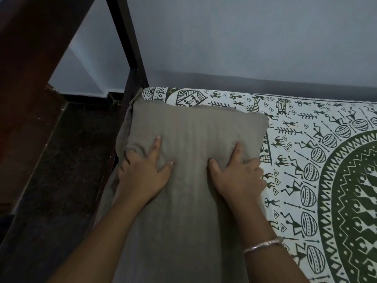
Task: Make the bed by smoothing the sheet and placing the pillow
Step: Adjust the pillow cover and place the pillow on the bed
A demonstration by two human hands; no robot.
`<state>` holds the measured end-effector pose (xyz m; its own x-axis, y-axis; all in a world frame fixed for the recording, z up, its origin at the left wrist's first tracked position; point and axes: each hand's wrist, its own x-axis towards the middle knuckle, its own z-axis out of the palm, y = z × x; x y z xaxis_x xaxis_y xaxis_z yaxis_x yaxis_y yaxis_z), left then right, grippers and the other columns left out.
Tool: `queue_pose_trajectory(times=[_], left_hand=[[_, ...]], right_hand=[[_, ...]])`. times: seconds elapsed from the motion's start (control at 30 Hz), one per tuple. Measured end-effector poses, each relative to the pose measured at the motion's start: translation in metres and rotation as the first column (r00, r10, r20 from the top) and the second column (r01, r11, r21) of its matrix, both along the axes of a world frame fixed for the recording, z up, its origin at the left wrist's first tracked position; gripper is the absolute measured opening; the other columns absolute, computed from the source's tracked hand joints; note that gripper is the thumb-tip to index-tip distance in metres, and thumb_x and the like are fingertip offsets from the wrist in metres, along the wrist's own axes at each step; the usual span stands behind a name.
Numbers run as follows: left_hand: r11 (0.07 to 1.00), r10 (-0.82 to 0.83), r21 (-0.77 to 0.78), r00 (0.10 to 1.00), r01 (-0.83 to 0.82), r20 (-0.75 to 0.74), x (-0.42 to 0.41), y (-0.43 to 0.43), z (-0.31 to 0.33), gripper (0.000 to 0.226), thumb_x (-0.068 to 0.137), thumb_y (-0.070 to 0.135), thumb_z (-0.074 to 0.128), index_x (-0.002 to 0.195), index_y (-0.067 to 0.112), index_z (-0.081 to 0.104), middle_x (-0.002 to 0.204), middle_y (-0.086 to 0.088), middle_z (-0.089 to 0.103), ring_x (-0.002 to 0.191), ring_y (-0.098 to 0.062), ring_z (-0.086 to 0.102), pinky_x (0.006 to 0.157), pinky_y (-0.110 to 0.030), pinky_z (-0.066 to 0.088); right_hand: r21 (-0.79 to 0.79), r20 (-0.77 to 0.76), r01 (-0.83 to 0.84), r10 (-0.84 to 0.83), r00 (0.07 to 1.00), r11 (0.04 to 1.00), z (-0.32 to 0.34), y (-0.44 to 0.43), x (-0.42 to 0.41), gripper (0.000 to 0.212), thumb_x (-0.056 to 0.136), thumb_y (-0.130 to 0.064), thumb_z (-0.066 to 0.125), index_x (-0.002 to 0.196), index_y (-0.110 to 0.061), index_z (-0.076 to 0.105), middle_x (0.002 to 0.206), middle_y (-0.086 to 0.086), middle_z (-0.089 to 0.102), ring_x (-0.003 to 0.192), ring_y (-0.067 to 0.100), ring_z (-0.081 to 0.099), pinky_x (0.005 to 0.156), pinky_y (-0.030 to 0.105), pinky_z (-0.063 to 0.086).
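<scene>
Below, the pillow [183,135] runs out of view.

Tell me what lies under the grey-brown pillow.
The pillow rests on the patterned sheet, which shows past its far and right edges. The part directly beneath is covered. The left hand and right hand grip it from above.

No text can be read, even on the sheet [295,123].

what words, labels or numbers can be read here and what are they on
None to read.
The sheet carries only printed figures, drums and trees, no letters.
The pillow, bracelet, wall and bed frame show no writing.
</scene>
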<state>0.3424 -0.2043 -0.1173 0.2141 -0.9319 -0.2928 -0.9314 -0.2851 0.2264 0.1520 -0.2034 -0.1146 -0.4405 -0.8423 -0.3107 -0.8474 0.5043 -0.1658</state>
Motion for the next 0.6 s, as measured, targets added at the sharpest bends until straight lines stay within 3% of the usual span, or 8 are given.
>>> queue_pose_trajectory(times=[0.07, 0.13, 0.23, 0.3, 0.4, 0.47, 0.53, 0.6], left_hand=[[0.967, -0.099, -0.231, 0.993, 0.111, 0.065, -0.009, -0.019, 0.001, 0.062, 0.088, 0.056, 0.029, 0.147, 0.038, 0.023, 0.148, -0.022, 0.024, 0.135, -0.040, 0.025, 0.109, -0.055, 0.021], [0.915, -0.247, -0.320, 0.968, 0.244, 0.029, -0.022, -0.048, -0.001, 0.064, 0.087, 0.047, 0.024, 0.148, 0.033, 0.024, 0.156, -0.014, 0.018, 0.141, -0.035, 0.019, 0.113, -0.053, 0.018], [0.912, -0.366, -0.169, 0.927, 0.375, 0.078, -0.034, -0.077, -0.025, 0.058, 0.096, 0.035, 0.031, 0.150, 0.037, 0.011, 0.160, 0.000, 0.004, 0.146, -0.024, 0.005, 0.115, -0.051, 0.004], [0.915, -0.373, -0.108, 0.917, 0.389, 0.141, -0.028, -0.082, -0.043, 0.057, 0.097, 0.041, 0.028, 0.149, 0.041, 0.005, 0.160, 0.004, 0.000, 0.146, -0.023, 0.001, 0.114, -0.055, 0.000], [0.943, -0.314, -0.071, 0.941, 0.324, 0.129, -0.013, -0.081, -0.057, 0.059, 0.093, 0.058, 0.022, 0.147, 0.048, 0.002, 0.160, 0.007, -0.005, 0.146, -0.026, -0.004, 0.110, -0.061, -0.003], [0.991, -0.136, -0.004, 0.991, 0.136, 0.009, -0.001, -0.087, -0.053, 0.064, 0.089, 0.068, 0.023, 0.147, 0.048, 0.003, 0.160, 0.008, -0.007, 0.146, -0.029, -0.007, 0.111, -0.062, -0.002], [1.000, -0.011, 0.027, 0.999, 0.012, -0.035, 0.002, -0.094, -0.040, 0.067, 0.090, 0.067, 0.025, 0.148, 0.042, 0.006, 0.160, 0.002, -0.006, 0.145, -0.034, -0.006, 0.112, -0.061, 0.001], [0.989, -0.125, -0.076, 0.990, 0.129, 0.058, -0.013, -0.090, -0.024, 0.065, 0.092, 0.059, 0.027, 0.150, 0.030, 0.016, 0.160, -0.004, 0.002, 0.144, -0.037, -0.001, 0.113, -0.060, 0.005]], right_hand=[[-0.112, -0.106, -0.121, 0.110, 0.988, 0.986, 0.002, -0.016, 0.014, 0.074, 0.088, -0.062, 0.034, 0.149, -0.026, 0.014, 0.147, 0.019, 0.027, 0.132, 0.038, 0.027, 0.103, 0.055, 0.024], [-0.262, -0.145, -0.332, 0.303, 0.942, 0.906, 0.001, -0.041, 0.030, 0.063, 0.094, -0.049, 0.035, 0.150, -0.026, 0.018, 0.157, 0.010, 0.017, 0.143, 0.034, 0.013, 0.108, 0.062, 0.011], [-0.150, -0.090, -0.617, 0.611, 0.786, 0.772, -0.022, -0.073, 0.046, 0.058, 0.099, -0.037, 0.029, 0.153, -0.023, 0.012, 0.161, -0.003, 0.007, 0.147, 0.026, 0.002, 0.110, 0.063, -0.001], [-0.073, -0.079, -0.678, 0.674, 0.735, 0.731, -0.038, -0.085, 0.038, 0.058, 0.099, -0.042, 0.024, 0.153, -0.029, 0.009, 0.161, -0.007, 0.003, 0.148, 0.027, -0.002, 0.110, 0.065, -0.004], [-0.019, -0.023, -0.564, 0.564, 0.826, 0.826, -0.050, -0.096, 0.005, 0.068, 0.087, -0.071, 0.023, 0.148, -0.048, 0.004, 0.161, -0.012, -0.003, 0.146, 0.035, -0.005, 0.107, 0.068, -0.003], [0.033, 0.139, -0.293, 0.286, 0.948, 0.955, -0.054, -0.098, -0.024, 0.078, 0.076, -0.084, 0.023, 0.145, -0.055, 0.002, 0.161, -0.011, -0.003, 0.145, 0.040, 0.004, 0.109, 0.067, 0.007], [0.078, 0.257, -0.037, 0.015, 0.966, 0.996, -0.049, -0.098, -0.041, 0.080, 0.076, -0.085, 0.022, 0.146, -0.052, 0.003, 0.161, -0.003, 0.000, 0.143, 0.043, 0.014, 0.109, 0.067, 0.011], [0.024, 0.131, -0.046, 0.043, 0.990, 0.999, -0.037, -0.090, -0.034, 0.078, 0.083, -0.077, 0.020, 0.150, -0.041, 0.004, 0.161, 0.008, 0.000, 0.143, 0.045, 0.007, 0.109, 0.069, 0.003]])
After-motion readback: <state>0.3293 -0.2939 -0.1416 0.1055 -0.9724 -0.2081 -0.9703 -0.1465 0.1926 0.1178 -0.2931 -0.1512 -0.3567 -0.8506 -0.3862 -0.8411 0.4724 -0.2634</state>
